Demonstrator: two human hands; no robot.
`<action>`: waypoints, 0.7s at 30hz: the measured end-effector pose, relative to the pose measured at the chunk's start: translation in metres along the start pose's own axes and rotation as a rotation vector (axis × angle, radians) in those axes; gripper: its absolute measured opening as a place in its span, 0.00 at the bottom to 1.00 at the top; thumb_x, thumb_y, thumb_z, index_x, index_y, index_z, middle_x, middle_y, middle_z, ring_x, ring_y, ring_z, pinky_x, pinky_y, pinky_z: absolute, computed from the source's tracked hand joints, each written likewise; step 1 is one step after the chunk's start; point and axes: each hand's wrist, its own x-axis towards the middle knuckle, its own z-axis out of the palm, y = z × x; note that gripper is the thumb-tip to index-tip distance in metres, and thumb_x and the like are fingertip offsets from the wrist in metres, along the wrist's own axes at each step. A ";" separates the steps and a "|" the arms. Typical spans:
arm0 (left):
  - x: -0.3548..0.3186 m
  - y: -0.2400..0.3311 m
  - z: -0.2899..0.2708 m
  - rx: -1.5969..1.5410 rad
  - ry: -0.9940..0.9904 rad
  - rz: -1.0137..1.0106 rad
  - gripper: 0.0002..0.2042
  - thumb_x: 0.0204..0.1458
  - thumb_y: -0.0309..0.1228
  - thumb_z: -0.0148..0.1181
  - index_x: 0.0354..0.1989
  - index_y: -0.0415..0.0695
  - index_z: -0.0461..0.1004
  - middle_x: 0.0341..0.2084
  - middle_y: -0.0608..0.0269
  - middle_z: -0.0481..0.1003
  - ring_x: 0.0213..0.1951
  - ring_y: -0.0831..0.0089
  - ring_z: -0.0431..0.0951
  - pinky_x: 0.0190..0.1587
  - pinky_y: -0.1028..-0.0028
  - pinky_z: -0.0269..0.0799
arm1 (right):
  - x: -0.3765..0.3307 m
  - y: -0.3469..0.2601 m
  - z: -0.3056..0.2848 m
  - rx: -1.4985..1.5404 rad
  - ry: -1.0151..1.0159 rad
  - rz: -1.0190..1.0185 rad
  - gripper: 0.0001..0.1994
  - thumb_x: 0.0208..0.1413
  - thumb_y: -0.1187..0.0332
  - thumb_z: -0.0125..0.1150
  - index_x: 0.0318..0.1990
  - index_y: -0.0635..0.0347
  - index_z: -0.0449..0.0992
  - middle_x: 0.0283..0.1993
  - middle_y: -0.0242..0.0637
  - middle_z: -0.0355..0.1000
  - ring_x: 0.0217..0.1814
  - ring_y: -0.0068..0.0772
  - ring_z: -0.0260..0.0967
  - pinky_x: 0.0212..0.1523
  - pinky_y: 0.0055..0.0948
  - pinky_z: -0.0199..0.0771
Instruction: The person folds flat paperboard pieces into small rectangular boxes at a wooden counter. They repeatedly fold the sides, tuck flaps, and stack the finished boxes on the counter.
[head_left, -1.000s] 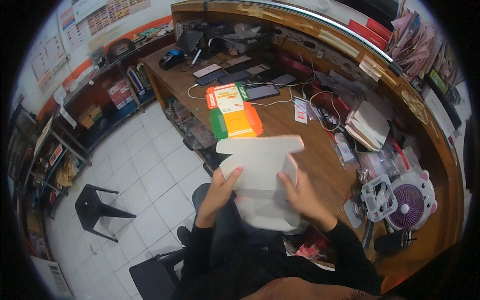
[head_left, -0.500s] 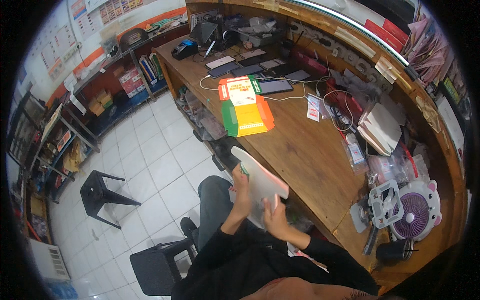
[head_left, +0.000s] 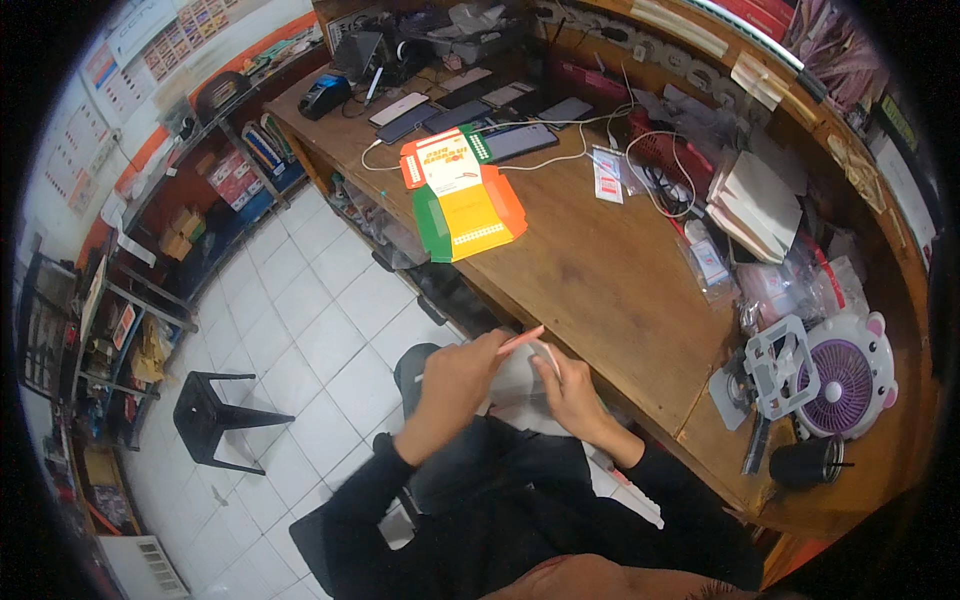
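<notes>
Above my lap, my left hand [head_left: 455,385] is closed on one pink-edged part of a paper pad [head_left: 522,340]. The fingers of my right hand [head_left: 578,400] pinch a white and pink edge right beside it, and the two held edges meet at an angle. Below and between the hands, pale paper [head_left: 515,378] shows, partly hidden by them; I cannot tell whether it belongs to the same pad. Beyond my hands, an unfolded cardboard box [head_left: 465,210] in white, green, yellow and orange lies flat on the wooden desk [head_left: 600,270].
Several phones [head_left: 520,142] and white cables lie at the far end of the desk. To the right are a stack of papers [head_left: 755,208], a grey stand [head_left: 782,368], a purple and white fan [head_left: 848,385] and a black cup [head_left: 805,462]. A black stool [head_left: 215,415] stands on the tiled floor.
The pad, seen broadside before, is now turned nearly edge-on between my hands. My left hand has come up and over it, back of the hand showing. The head view has shifted slightly.
</notes>
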 end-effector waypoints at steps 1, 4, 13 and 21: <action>-0.003 0.005 0.011 0.070 0.131 0.011 0.10 0.53 0.38 0.56 0.41 0.50 0.71 0.27 0.67 0.75 0.25 0.62 0.77 0.28 0.67 0.70 | 0.000 -0.001 0.002 -0.002 0.029 0.046 0.14 0.66 0.67 0.47 0.53 0.67 0.70 0.28 0.55 0.66 0.28 0.54 0.66 0.33 0.41 0.66; -0.001 0.021 0.034 0.105 0.135 -0.075 0.21 0.50 0.45 0.58 0.47 0.44 0.70 0.33 0.63 0.72 0.32 0.62 0.73 0.38 0.64 0.67 | -0.002 0.021 0.010 0.016 0.147 -0.009 0.16 0.65 0.66 0.48 0.54 0.68 0.70 0.31 0.57 0.71 0.32 0.55 0.69 0.38 0.38 0.68; -0.012 0.027 0.086 -0.335 0.155 -0.089 0.42 0.48 0.55 0.58 0.63 0.34 0.56 0.51 0.41 0.64 0.52 0.46 0.62 0.56 0.52 0.54 | -0.005 0.019 -0.001 0.079 0.066 0.092 0.16 0.64 0.67 0.47 0.56 0.67 0.69 0.41 0.61 0.73 0.44 0.60 0.72 0.46 0.43 0.69; 0.039 0.007 0.006 -0.461 0.289 -0.055 0.25 0.58 0.54 0.48 0.34 0.39 0.73 0.27 0.53 0.73 0.29 0.53 0.71 0.34 0.62 0.63 | 0.022 -0.010 -0.043 -0.074 -0.169 -0.149 0.20 0.63 0.70 0.52 0.62 0.60 0.65 0.50 0.56 0.72 0.49 0.57 0.72 0.48 0.43 0.72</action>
